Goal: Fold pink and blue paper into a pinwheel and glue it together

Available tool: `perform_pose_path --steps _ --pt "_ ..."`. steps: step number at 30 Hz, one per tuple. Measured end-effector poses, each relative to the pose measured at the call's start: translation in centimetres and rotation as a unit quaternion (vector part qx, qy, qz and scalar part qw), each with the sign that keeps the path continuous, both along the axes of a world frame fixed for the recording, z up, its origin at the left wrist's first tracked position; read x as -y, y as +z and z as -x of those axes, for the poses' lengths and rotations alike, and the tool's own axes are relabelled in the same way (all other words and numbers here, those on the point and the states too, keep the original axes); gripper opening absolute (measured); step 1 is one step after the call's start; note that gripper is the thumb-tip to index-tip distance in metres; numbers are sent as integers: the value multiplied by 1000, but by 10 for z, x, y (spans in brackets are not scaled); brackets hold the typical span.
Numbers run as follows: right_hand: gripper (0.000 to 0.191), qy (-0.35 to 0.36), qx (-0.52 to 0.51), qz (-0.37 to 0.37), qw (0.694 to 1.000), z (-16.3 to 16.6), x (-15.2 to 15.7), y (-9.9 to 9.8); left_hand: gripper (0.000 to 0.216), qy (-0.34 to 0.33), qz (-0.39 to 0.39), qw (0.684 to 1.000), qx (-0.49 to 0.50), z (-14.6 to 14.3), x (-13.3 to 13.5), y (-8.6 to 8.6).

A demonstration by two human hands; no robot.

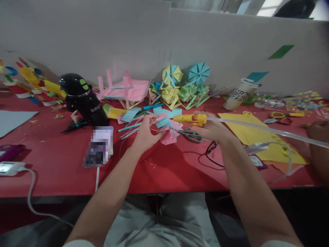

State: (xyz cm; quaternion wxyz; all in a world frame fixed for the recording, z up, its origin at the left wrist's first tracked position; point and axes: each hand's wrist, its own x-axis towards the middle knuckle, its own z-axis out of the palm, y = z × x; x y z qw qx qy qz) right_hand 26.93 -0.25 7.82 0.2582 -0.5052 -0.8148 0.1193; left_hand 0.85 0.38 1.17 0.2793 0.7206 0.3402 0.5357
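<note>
My right hand [212,128] is wrapped round a yellow hot glue gun [189,118], its nozzle pointing left. A long clear glue stick [259,128] runs out of its back towards the right edge. The nozzle is close to a small blue paper piece [164,122] above pink paper pieces [170,138]. My left hand [147,135] is curled at the left side of these papers, fingers closed on the blue paper piece; its fingertips are partly hidden. Grey-handled scissors [193,135] lie just below the glue gun. Thin blue paper strips [130,127] lie left of my left hand.
Behind my hands stand a pink paper table [128,90] and folded paper wheels [199,73]. A black bottle [83,99] and a phone [100,146] are on the left. Right are a paper cup [241,94], yellow sheets [241,132], a cable [212,156] and another person's arm [318,137].
</note>
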Motion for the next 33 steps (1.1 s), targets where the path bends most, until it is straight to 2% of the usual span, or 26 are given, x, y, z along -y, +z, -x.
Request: perform_pose_path --steps 5,9,12,15,16,19,22,28,33 --pt "15 -88 -32 22 995 -8 -4 -5 51 8 -1 1000 1 1 -1 0" --pt "23 -161 -31 34 986 -18 -20 -14 50 13 -6 1000 0 2 -3 -1" --pt "34 -247 -81 68 963 -30 -38 -28 49 13 -18 1000 -5 2 -3 -2" --pt "37 -290 -132 13 948 -42 -54 -47 49 19 -17 1000 -6 2 -4 -2" --pt "39 -301 -150 20 941 -45 -58 -54 49 20 -12 1000 -6 2 -4 -2" --pt "37 -304 -188 89 930 -50 -69 -71 48 19 -1 1000 -4 3 -3 -2" --pt "29 -308 -157 94 934 -53 -77 -82 47 18 0 1000 0 3 -3 -2" --pt "27 -275 -100 120 949 -51 -87 -84 46 17 5 1000 5 2 -2 0" --pt "33 -274 -74 98 954 -46 -86 -86 44 24 8 1000 10 2 -1 3"
